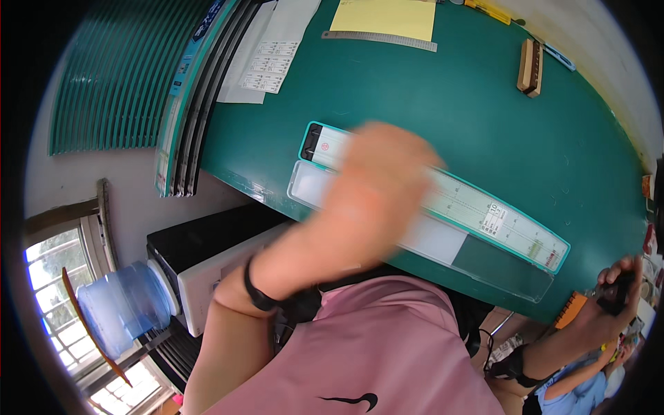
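Observation:
A long, narrow plastic case with a teal rim lies slanted across the green table, a printed white strip along its inside. Its clear lid is folded back toward me, with a white sheet under part of it. My left hand, smeared by motion, is over the middle of the case and hides that part. Its fingers are too blurred to read, so I cannot tell whether it touches the case. At the far right, my right hand has its fingers curled round a small black object, whose kind is unclear.
On the green table are a steel ruler over yellow paper, a wooden block and label sheets. Dark-edged panels stand at the left edge. A water dispenser is below left. Another person is lower right.

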Motion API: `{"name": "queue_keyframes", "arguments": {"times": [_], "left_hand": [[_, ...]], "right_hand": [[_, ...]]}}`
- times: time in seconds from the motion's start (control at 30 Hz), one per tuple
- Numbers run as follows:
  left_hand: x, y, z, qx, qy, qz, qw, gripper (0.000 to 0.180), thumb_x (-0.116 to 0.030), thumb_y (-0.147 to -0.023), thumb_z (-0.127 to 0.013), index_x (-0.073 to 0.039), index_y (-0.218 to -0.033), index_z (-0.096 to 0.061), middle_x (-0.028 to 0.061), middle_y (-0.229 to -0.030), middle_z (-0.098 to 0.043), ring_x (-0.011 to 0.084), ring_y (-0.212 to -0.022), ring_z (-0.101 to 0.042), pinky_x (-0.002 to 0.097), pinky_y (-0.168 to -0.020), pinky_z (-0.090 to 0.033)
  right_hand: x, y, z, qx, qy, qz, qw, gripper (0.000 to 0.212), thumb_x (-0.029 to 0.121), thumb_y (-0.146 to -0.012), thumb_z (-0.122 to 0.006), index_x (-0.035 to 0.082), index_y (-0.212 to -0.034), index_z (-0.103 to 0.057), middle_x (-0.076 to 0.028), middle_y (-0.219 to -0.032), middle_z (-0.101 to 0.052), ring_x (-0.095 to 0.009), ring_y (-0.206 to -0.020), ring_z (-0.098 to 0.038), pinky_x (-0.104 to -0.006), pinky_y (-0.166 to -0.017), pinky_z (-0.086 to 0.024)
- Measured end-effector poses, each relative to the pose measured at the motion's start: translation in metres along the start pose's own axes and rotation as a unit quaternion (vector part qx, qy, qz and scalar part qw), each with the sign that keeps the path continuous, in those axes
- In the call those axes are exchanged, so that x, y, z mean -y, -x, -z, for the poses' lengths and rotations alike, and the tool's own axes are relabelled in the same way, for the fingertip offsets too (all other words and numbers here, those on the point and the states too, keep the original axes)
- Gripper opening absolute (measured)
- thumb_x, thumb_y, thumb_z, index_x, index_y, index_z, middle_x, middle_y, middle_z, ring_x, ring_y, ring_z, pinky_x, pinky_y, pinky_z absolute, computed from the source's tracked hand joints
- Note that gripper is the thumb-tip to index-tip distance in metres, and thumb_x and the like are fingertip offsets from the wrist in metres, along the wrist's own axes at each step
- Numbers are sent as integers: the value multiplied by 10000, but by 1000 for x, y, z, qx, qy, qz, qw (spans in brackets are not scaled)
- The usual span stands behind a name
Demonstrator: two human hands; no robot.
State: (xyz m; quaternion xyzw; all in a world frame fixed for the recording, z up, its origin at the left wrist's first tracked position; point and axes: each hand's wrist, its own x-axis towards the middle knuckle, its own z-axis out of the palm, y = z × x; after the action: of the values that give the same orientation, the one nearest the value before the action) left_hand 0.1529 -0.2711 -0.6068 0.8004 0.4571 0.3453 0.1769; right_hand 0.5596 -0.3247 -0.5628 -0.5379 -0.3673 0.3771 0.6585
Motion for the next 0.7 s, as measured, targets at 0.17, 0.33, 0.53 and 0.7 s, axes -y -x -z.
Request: {"name": "queue_keyframes", "arguments": {"times": [0.17, 0.33, 0.53, 0.7], "left_hand": [[97, -9, 74, 72, -69, 151, 983, 132, -25, -838, -710, -12, -967, -684, 97, -966, -670, 269, -974, -609, 354, -852, -488], [121, -17, 78, 195, -21, 113, 974, 100, -31, -865, -687, -2, -961, -676, 87, -900, -635, 238, -899, -580, 348, -793, -473], [119, -7, 77, 68, 55, 98, 991, 44, -15, -910, -654, 18, -923, -629, 73, -853, -594, 197, -840, -562, 314, -758, -461], [127, -1, 74, 97, 63, 114, 987, 57, -10, -904, -663, 32, -923, -629, 86, -838, -601, 191, -783, -579, 297, -767, -473]], "right_hand": [[-14, 5, -132, 170, -63, -143, 973, 489, 236, -1025, -521, -105, -1374, -501, -48, -964, -487, -52, -661, -461, -174, -418, -360], [-26, 31, -245, 283, 114, -138, 942, 323, 139, -942, -684, -11, -1224, -636, 22, -882, -534, -4, -652, -452, -174, -468, -335], [-40, 33, -294, 341, 234, -49, 909, 270, 196, -955, -687, 5, -1146, -683, 14, -886, -576, -7, -529, -440, -184, -448, -331], [-50, 26, -320, 373, 301, -20, 878, 261, 203, -956, -692, 16, -1137, -697, 33, -824, -576, -9, -514, -438, -203, -448, -337]]}}
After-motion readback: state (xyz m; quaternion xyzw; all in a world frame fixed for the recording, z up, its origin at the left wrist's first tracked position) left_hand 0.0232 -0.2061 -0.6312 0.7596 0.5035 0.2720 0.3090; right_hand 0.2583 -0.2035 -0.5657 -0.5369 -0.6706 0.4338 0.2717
